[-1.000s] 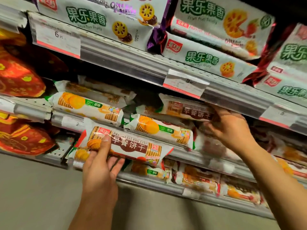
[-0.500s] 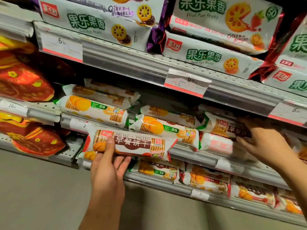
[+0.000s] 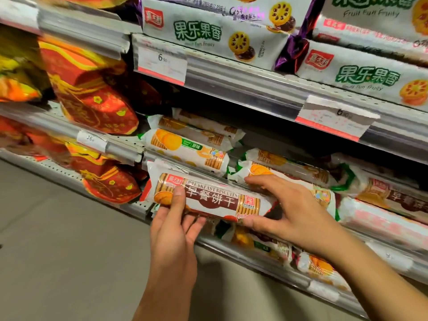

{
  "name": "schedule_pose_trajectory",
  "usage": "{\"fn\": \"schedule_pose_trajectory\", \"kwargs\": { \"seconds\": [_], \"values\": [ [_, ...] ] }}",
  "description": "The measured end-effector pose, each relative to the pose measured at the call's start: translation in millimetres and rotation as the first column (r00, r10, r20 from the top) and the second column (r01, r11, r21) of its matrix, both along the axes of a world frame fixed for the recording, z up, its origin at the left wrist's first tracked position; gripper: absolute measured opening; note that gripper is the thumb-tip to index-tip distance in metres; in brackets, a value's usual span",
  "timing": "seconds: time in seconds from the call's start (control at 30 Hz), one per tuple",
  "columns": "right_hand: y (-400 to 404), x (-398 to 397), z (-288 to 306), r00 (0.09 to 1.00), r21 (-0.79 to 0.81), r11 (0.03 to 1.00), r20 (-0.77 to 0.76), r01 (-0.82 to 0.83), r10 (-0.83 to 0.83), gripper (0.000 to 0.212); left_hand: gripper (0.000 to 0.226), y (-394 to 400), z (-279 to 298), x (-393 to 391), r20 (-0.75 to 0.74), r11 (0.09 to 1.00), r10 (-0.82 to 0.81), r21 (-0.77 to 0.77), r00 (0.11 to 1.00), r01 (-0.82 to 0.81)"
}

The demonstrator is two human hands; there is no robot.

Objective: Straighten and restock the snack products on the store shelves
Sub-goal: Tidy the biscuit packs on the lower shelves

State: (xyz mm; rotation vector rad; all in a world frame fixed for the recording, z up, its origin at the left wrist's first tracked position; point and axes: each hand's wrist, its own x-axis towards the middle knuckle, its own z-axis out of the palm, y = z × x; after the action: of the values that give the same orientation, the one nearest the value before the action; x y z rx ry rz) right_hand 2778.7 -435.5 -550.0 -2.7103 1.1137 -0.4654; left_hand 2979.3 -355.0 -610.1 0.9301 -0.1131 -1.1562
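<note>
The left hand [image 3: 172,230] is covering the lower left part of the breakfast biscuit pack [image 3: 209,198], with its fingers lying hidden behind the wrapper (only the thumb is showing on the front). The right hand [image 3: 293,208] is hiding the pack's right end and part of the orange-label roll [image 3: 287,179] behind it. The red bags [image 3: 88,98] at the left are smearing into blur and running off the edge. Small print on the price tag [image 3: 337,118] is staying unreadable.
</note>
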Motion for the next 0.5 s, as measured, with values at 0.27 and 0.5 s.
{"fn": "schedule_pose_trajectory", "kwargs": {
  "seconds": [0.27, 0.5],
  "values": [
    [-9, 11, -1, 1.000, -0.019, 0.999, -0.002, -0.029, 0.029, 0.057, 0.038, -8, 2, 3, -0.023, 1.000, 0.000, -0.005, 1.000, -0.001],
    [-2, 18, -9, 0.998, -0.068, 0.998, -0.062, -0.003, -0.002, 0.062, 0.047, -16, -5, 1, -0.046, 1.000, -0.004, -0.013, 0.999, 0.003]
  ]
}}
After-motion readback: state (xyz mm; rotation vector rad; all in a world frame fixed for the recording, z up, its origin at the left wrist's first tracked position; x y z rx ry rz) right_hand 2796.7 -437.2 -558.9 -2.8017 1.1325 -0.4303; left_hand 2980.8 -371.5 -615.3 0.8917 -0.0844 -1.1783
